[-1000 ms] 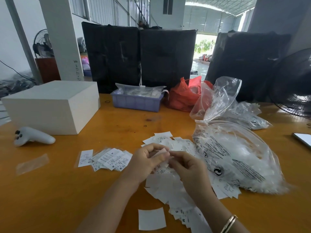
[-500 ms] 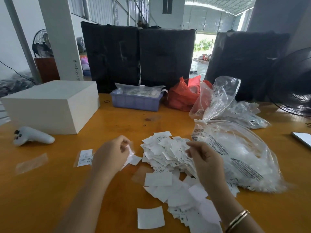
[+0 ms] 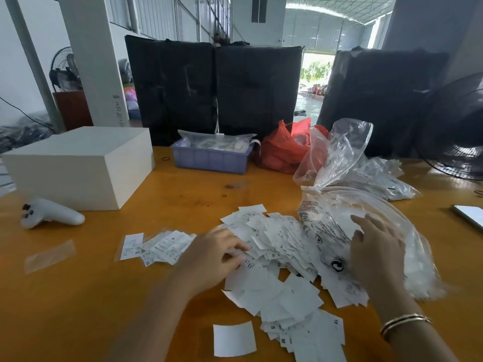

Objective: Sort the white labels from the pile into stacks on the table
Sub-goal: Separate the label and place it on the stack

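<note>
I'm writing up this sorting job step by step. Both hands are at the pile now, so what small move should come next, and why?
Probably pinch one label out of the pile with the left hand, whose fingers already lie on it. The right hand only rests flat on the clear bag, and the small stack waits just left.

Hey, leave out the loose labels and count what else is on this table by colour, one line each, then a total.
White: 2, the box and the controller.
Purple: 1, the crate.
Red: 1, the plastic bag.
Clear: 3, the bag under the right hand, the upright bag, and the bag heap behind it.
Total: 7
</note>
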### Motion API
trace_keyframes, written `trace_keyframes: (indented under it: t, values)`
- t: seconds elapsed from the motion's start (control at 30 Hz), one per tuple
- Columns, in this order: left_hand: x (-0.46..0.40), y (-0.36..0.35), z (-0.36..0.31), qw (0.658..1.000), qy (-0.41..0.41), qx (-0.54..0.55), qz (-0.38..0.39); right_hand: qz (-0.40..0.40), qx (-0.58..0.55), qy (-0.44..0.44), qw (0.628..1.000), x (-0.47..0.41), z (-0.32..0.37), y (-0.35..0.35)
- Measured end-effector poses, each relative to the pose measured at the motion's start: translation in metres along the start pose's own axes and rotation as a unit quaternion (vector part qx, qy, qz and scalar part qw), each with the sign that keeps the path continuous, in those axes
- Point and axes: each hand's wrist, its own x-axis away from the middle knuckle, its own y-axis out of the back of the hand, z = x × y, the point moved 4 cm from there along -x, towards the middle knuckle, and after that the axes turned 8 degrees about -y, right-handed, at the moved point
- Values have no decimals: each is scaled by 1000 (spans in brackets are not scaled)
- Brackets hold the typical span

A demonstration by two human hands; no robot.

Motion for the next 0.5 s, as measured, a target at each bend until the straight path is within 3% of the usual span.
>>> trace_keyframes:
  t: [0.1, 0.17, 0.3, 0.5]
  values:
    - [-1, -8, -8, 1000, -15, -7, 4, 86, 94, -32, 991, 2, -1, -10]
    - [-2, -10, -11, 1000, -17, -22, -1, 97, 124, -23, 987, 3, 1, -13]
    - [-3, -10, -11, 999, -11, -40, -21, 80, 97, 5, 992, 2, 3, -15]
    - [-2, -12, -12, 999, -25, -30, -27, -13, 16, 33, 999, 0, 3, -10]
